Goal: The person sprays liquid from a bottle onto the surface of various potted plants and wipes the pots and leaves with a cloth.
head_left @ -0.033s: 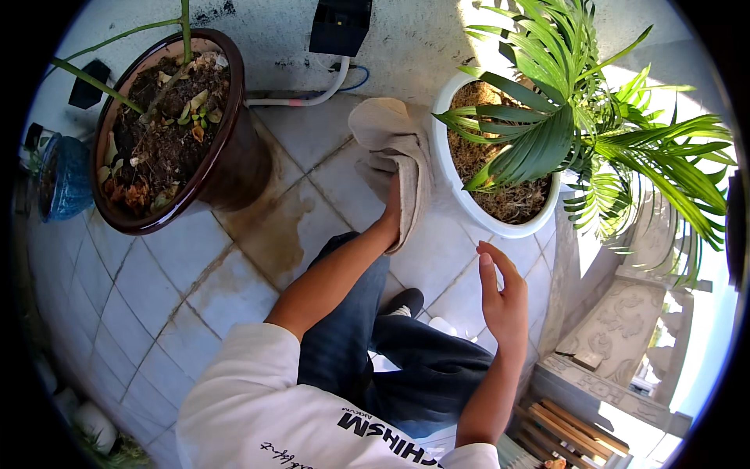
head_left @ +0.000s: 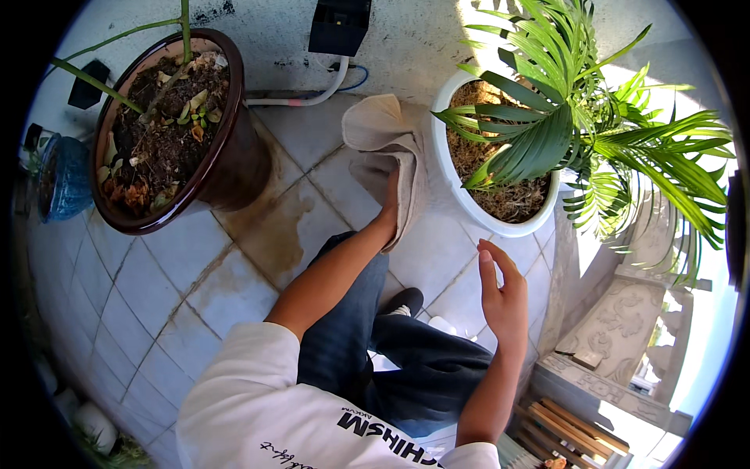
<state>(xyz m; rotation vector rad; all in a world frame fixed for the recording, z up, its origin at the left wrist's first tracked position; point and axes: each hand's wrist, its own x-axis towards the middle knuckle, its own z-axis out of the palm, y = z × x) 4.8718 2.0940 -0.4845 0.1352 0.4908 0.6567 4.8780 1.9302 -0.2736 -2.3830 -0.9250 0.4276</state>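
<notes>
Cannot tell the grip of left hand (head_left: 391, 190), partly covered by cloth (head_left: 373, 130), probably light, soft, best taken by its folds, with right hand (head_left: 505, 293) empty, loosely curved.

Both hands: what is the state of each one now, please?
Left hand: mostly hidden by beige cloth; grip cannot be told.
Right hand: open, nothing held.

Bright daylight glares at right; fisheye distortion curves the floor tiles (head_left: 181, 244).
</notes>
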